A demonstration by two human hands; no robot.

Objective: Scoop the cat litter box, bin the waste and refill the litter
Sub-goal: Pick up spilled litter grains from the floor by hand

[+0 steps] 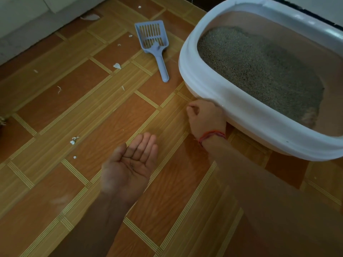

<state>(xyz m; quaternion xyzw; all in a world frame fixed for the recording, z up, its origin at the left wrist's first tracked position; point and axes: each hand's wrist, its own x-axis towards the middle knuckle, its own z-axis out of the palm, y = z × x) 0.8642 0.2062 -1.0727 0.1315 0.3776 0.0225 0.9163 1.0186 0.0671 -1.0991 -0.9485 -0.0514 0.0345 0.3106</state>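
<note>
the person is crouching over a tiled floor [74,108], and the task is looking barely begun. the litter box [213,93] is sitting on the floor at the right, with grey litter [259,71] heaped toward its far end and thinning toward the near end. a paler, lumpy patch [309,116] is showing at the near corner, possibly a clump that is waiting to be lifted out.

the scoop [154,43] is lying flat on the floor just left of the box, touched by neither hand, with nothing visible in it.

the left hand [130,167] is hovering palm up with its fingers straight and together, carrying nothing beyond perhaps a few dark specks. the right hand [206,119], wearing a red thread [211,135] at the wrist, is resting low against the box's near wall under the rim, with its fingers curled in. nothing is showing between them, though a pinched grain would be too small to tell.

white scraps [117,66] are lying scattered across the floor. no bin or fresh litter bag is appearing in view, so scooping, binning and refilling all seem to be waiting.
</note>
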